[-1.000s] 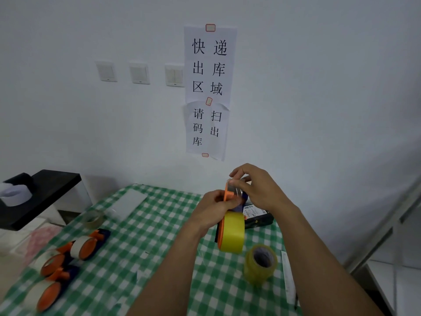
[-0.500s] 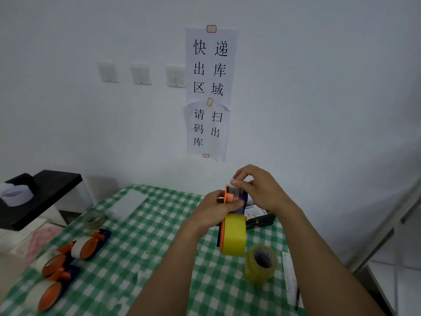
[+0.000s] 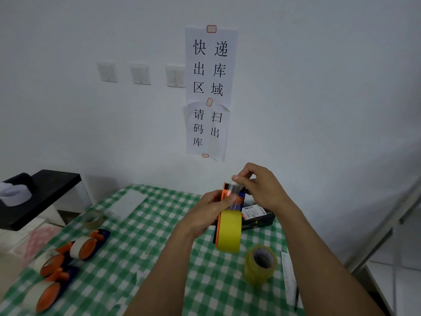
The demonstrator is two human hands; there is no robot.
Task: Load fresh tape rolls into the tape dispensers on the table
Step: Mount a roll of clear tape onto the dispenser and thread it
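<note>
**Threading the tape end on a held dispenser**

- The dispenser (image 3: 226,193), orange and dark blue, is held upright in the air over the far right part of the table (image 3: 159,224). It touches nothing below. The yellow roll (image 3: 229,231) is seated in it and hangs lowest.
- The clear tape end (image 3: 235,187) is drawn up from the roll and lies over the dispenser's top.
- Judged step: feeding the tape end across the top toward the cutter. The roll itself looks loaded.

Risks
- The tape end could fold and stick to itself or to a fingertip, because it is slack and clear and hard to see.
- The tape end could spring back onto the roll if the pinch slips.
- The cutter's teeth are not visible, and the fingers work right at that edge.

Fingers
- Left hand (image 3: 205,213): fingers curled round the dispenser's left side above the roll, thumb pressed on the orange face.
- Right hand (image 3: 259,188): thumb and forefinger pinch the tape end at the dispenser's top. The other fingers are curled behind it.

Around
- A spare roll (image 3: 260,263) stands near the right edge, just below the held roll.
- A black box (image 3: 255,215) with a label lies behind the dispenser.
- Three loaded dispensers (image 3: 86,245) lie along the left edge.
- A thin roll (image 3: 93,220) lies beyond them.
</note>
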